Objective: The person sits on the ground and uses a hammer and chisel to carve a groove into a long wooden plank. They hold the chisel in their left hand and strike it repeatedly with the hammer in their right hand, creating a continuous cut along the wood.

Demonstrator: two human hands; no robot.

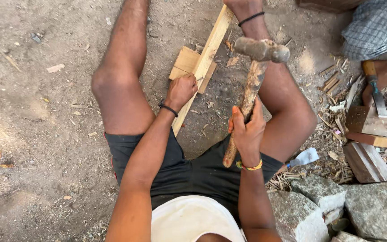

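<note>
Head view: seated on the dirt ground (pixel 36 134), my right hand (pixel 247 130) grips a raised wooden-handled hammer (pixel 256 71) while my left hand (pixel 181 91) is closed, pinning a wooden slat (pixel 209 49) between my legs.

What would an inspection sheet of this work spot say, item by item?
Surface: bare dirt ground, person seated on it.
Job's things: long wooden slat lying across a small wooden block; hammer with rough wooden handle.
Clutter: wood shavings, wood offcuts, chisel, stones.
Hands: left hand pressed on the slat; right hand gripping the raised hammer.
Cables: nothing seen.
Surroundings: another person's checked cloth at upper right.
</note>
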